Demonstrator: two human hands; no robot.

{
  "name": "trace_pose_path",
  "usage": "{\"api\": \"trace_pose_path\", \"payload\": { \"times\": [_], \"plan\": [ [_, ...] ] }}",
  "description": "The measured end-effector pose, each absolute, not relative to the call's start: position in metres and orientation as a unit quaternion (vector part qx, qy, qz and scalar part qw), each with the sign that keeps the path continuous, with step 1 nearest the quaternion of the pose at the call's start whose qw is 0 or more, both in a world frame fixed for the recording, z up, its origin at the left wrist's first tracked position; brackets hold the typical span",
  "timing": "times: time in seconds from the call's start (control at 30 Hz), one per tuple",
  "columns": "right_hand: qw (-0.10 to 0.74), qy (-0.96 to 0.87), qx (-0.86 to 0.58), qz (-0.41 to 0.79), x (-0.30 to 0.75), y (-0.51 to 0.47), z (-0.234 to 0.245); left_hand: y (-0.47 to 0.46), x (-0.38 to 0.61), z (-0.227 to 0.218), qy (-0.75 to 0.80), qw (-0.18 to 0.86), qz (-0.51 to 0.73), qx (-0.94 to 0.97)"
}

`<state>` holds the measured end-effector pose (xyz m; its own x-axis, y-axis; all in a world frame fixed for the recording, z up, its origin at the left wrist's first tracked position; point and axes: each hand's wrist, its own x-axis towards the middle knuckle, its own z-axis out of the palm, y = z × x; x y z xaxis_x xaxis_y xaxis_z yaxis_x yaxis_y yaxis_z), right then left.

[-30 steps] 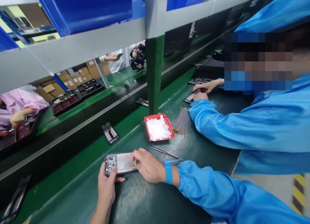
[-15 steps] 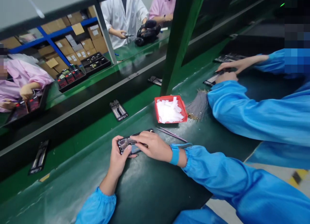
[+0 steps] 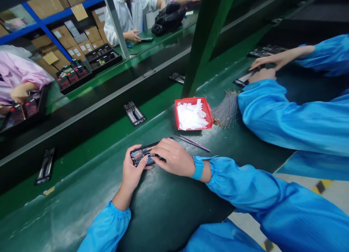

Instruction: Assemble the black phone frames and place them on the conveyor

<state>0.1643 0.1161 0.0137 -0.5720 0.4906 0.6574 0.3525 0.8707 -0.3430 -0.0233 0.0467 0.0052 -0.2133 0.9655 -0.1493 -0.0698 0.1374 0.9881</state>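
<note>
An opened phone body (image 3: 137,154), dark with bare inner parts, lies tilted just over the green bench. My left hand (image 3: 131,174) is closed round its left end, thumb pressing on the near edge. Over the right half bends my right hand (image 3: 176,160), a blue strap at its wrist. Its fingers are drawn together at a thin dark strip on the phone; whatever is between the fingertips is hidden. A pair of metal tweezers (image 3: 194,143) lies on the bench just beyond my right hand.
A red bin (image 3: 176,115) holds white strips, beside a bundle of thin wires (image 3: 228,106). Other phone bodies (image 3: 134,114) lie along the green line. At right, a co-worker's hands (image 3: 263,74) work on another phone. A green post (image 3: 204,41) rises behind the bin.
The view has tilted down slightly, so things sit higher. My right hand has shifted a little right along the phone and its fingers are more curled. My left hand keeps its hold.
</note>
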Motion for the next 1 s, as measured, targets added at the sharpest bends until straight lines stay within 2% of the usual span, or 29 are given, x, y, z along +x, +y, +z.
{"api": "trace_pose_path", "payload": {
  "times": [0.8,1.0],
  "plan": [
    [0.373,-0.899,-0.229,0.027,0.1632,0.1158,0.013,0.0491,-0.0211,0.011,0.591,0.506,0.539,0.323],
    [0.346,-0.905,-0.245,0.024,0.1633,0.1159,0.0168,0.0493,-0.0198,0.0118,0.6,0.467,0.537,0.365]
  ]
}}
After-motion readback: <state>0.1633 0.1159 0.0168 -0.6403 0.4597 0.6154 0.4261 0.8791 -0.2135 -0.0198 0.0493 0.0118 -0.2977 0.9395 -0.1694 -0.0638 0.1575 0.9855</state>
